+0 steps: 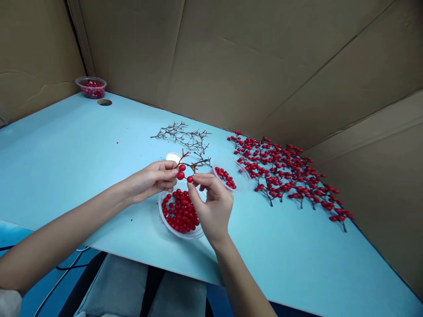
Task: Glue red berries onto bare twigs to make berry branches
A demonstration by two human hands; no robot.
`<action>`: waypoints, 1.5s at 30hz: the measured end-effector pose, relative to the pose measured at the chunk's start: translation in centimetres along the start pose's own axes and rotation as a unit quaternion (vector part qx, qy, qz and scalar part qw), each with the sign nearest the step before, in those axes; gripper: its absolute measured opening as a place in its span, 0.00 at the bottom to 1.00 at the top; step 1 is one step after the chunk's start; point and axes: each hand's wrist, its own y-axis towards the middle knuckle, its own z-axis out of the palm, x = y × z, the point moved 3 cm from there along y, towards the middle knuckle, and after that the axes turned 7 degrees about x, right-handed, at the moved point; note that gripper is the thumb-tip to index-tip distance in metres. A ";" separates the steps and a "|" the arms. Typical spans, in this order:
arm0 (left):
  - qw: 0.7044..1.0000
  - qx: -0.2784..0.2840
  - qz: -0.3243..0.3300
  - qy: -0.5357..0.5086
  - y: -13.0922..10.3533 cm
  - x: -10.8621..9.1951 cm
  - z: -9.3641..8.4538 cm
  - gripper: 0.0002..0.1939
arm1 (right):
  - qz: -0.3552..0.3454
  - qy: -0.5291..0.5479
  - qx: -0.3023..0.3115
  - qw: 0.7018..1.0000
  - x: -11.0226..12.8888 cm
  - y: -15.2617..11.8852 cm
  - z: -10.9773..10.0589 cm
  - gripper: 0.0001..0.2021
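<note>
Between thumb and fingers, my left hand (155,179) holds a thin brown artificial twig (194,163) with two red berries (181,171) near its held end. My right hand (213,204) pinches a single red berry (190,179) just below the twig; whether the two touch is hard to tell. Under both hands stands a round clear plastic bowl (168,226) of loose red berries, partly covered by the right hand. A small white round dish (173,157) sits just behind the left fingertips.
Bare brown twigs (178,131) lie behind my hands. A clear shallow dish (243,178) with some berries is right of them. Many berry-covered branches (284,169) spread across the right side. Another berry tub (92,88) stands at the far left corner, near a table hole (105,102). Cardboard walls (211,61) enclose the back.
</note>
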 end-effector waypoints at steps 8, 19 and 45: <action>1.000 0.017 -0.010 -0.017 0.2 0.6 -0.4 0.12 | 0.001 0.042 -0.040 0.998 0.0 -0.6 0.1 0.07; 0.999 0.000 0.026 0.035 0.3 0.7 -0.3 0.14 | -0.014 0.033 -0.045 0.998 0.1 -0.7 0.2 0.08; 0.993 -0.018 0.032 0.110 0.4 0.7 -0.4 0.16 | -0.003 0.020 -0.012 1.000 0.3 -0.7 0.2 0.07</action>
